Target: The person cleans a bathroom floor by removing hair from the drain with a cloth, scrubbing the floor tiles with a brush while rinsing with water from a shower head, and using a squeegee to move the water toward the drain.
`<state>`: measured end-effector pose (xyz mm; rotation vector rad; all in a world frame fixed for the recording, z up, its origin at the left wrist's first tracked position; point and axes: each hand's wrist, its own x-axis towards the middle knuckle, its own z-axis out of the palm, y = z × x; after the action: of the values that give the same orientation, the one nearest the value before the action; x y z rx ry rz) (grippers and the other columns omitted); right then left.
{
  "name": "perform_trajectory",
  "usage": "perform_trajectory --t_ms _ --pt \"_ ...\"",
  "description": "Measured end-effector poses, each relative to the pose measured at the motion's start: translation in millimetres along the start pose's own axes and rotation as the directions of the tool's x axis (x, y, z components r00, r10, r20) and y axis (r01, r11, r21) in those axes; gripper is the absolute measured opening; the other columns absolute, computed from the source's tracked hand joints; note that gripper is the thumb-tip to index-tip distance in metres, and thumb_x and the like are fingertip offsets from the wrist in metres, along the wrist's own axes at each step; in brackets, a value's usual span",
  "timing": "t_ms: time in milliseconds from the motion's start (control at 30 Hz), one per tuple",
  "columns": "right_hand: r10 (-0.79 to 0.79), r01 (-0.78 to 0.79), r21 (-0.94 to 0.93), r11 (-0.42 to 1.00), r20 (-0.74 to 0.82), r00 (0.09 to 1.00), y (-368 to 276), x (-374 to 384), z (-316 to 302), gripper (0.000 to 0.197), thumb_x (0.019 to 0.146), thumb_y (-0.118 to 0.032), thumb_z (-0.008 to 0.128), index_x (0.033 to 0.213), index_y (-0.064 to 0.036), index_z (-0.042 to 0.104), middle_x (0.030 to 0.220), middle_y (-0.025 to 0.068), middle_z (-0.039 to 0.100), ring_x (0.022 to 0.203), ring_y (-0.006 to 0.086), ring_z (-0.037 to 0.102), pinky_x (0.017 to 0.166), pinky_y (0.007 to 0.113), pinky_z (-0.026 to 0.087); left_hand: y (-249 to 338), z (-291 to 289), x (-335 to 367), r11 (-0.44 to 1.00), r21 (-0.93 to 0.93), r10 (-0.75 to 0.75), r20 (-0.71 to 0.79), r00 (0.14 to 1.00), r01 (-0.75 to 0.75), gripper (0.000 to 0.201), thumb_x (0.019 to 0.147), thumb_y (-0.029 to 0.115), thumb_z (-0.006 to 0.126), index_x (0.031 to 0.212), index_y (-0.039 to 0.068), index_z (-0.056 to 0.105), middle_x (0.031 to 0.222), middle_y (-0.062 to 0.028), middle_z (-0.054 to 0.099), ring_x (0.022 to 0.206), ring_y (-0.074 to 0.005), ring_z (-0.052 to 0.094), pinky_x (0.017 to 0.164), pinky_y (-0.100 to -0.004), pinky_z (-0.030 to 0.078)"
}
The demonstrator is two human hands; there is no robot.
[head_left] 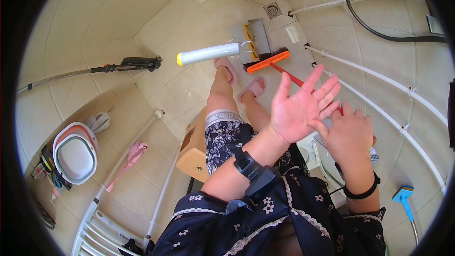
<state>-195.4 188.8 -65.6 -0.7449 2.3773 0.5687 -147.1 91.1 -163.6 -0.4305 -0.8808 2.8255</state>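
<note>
My left hand (301,109) is raised in front of me, palm up and fingers spread, with nothing in it. Beside it, my right hand (350,132) curls its fingers around the red handle of a broom (269,61). Part of that handle is hidden behind my left hand. The right thumb reaches across to the base of the left palm. Down on the floor, the broom's orange head with dark bristles lies at the edge of a grey dustpan (262,35). A yellow comb strip lines the dustpan, and its pale tube handle (211,54) with a yellow end sticks up.
White pipes (374,78) run along the right wall, below a black hose (348,0). A floor drain (272,10) lies at the far corner. On the left are a collapsible basin (76,154), a mop (137,64) and a white rack (102,232). A blue brush (404,199) leans at right.
</note>
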Motion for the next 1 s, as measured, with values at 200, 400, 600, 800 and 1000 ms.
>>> perform_trajectory --t_ms 200,400,600,800,1000 --pt "0.001 -0.008 -0.079 0.997 -0.098 0.995 -0.2 3.3 18.3 0.056 0.082 -0.056 0.046 0.089 -0.0042 0.065 0.084 0.0073 0.055 0.07 0.025 0.053 0.062 0.039 0.037 -1.8 -2.9 4.2 1.0 -0.022 0.016 0.001 1.0 -0.016 0.074 0.086 0.064 0.032 0.143 0.018 0.02 0.148 -0.0135 0.019 0.136 -0.0273 0.018 0.11 -0.0417 0.017" --pt "0.003 -0.017 -0.093 0.996 -0.153 0.988 -1.7 11.6 22.1 0.053 0.084 -0.054 0.044 0.084 -0.0048 0.065 0.077 0.0075 0.054 0.064 0.0249 0.052 0.056 0.038 0.037 -6.2 -5.6 10.6 1.0 -0.022 0.015 -0.016 1.0 -0.015 0.075 0.086 0.064 0.033 0.143 0.017 0.02 0.148 -0.011 0.02 0.137 -0.0254 0.018 0.111 -0.0378 0.016" --pt "0.006 -0.023 -0.12 0.992 -0.137 0.991 -0.5 16.1 19.9 0.046 0.085 -0.05 0.046 0.081 -0.007 0.062 0.076 0.0057 0.055 0.065 0.0241 0.055 0.057 0.038 0.039 7.2 0.7 1.1 0.996 0.093 0.005 0.006 1.0 -0.005 0.074 0.087 0.063 0.03 0.143 0.016 0.019 0.148 -0.0125 0.02 0.136 -0.026 0.018 0.111 -0.042 0.013" --pt "0.15 -0.147 -0.174 0.974 0.009 0.989 47.7 33.2 46.5 0.029 0.08 -0.038 0.06 0.086 -0.0099 0.057 0.075 0.0045 0.057 0.07 0.0222 0.058 0.06 0.037 0.043 85.8 51.8 -47.0 0.392 0.891 0.181 0.169 0.969 -0.229 0.074 0.088 0.05 0.04 0.14 0.002 0.021 0.142 -0.0198 0.03 0.129 -0.0326 0.032 0.109 -0.0487 0.017" --pt "0.154 -0.148 -0.128 0.981 0.039 0.987 55.1 31.3 38.7 0.028 0.076 -0.036 0.065 0.085 -0.0106 0.056 0.073 0.0035 0.059 0.075 0.0201 0.059 0.063 0.035 0.044 199.9 171.3 -147.7 -0.286 0.922 0.598 0.384 0.703 -0.26 0.029 0.097 0.018 0.039 0.12 0.004 0.048 0.053 0.0035 0.034 0.057 -0.0109 0.041 0.088 -0.0366 0.045"
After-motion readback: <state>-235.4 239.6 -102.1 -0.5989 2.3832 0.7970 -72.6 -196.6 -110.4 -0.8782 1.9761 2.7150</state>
